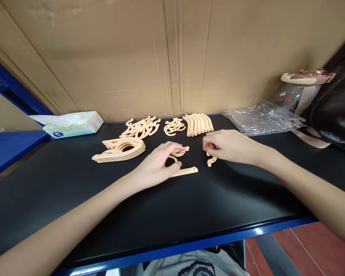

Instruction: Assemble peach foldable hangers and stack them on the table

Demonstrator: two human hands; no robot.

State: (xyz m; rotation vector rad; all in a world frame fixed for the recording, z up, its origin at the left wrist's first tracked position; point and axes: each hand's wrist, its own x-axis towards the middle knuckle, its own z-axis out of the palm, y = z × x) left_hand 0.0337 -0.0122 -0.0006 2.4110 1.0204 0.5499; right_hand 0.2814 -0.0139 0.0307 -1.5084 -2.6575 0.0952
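My left hand [162, 165] is closed around a cream plastic hanger piece [186, 171] lying low over the table. One straight arm of it sticks out to the right below my thumb, and a curved part [181, 152] shows by the fingertips; the rest is hidden under the hand. To the right, my right hand [227, 145] pinches a small cream S-shaped hook [211, 161], whose lower end hangs from between the fingers. A gap separates the two hands. Beyond them lie loose hooks [174, 126] and a row of curved arms [199, 124].
Left of my hands sits a stack of folded cream hangers [120, 150], with a heap of hanger parts [140, 127] behind it. A tissue pack [74, 123] stands at the back left. Clear plastic wrap [264, 118] and a strapped bottle [307, 78] are at the right.
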